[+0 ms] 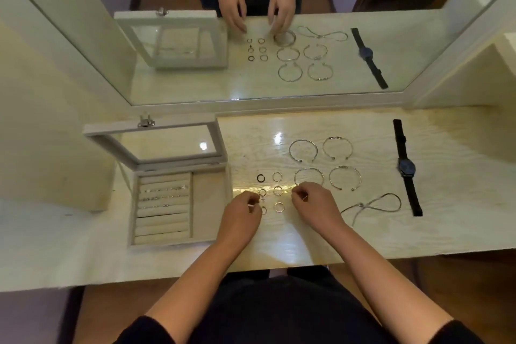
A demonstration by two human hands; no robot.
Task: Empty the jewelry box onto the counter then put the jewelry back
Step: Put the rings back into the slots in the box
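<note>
Works low over the table (363, 234), just in front of the rings (274, 191). Pinches a tiny pale piece (250, 205) in the left grip (243, 213) and a tiny bright piece (304, 198) in the right grip (310, 201); both too small to name, perhaps two parts of one earring. Has the jewelry box (209, 198) open at the left, lid (150, 129) propped up, with a few small pieces (164, 190) on the upper rolls, so probably not emptied yet. Has bangles (303, 140), a necklace (361, 205) and a watch (406, 169) laid out to the right.

To do this step well: keep both pinches firm and close to the surface, to prevent bouncing or rolling on a slip. Set the two pieces down together in a free spot beside the rings, apart from their neighbours, without nudging the rows. Release only on contact with the table. Then reach for the next roll with one grip, clear of the lid.
</note>
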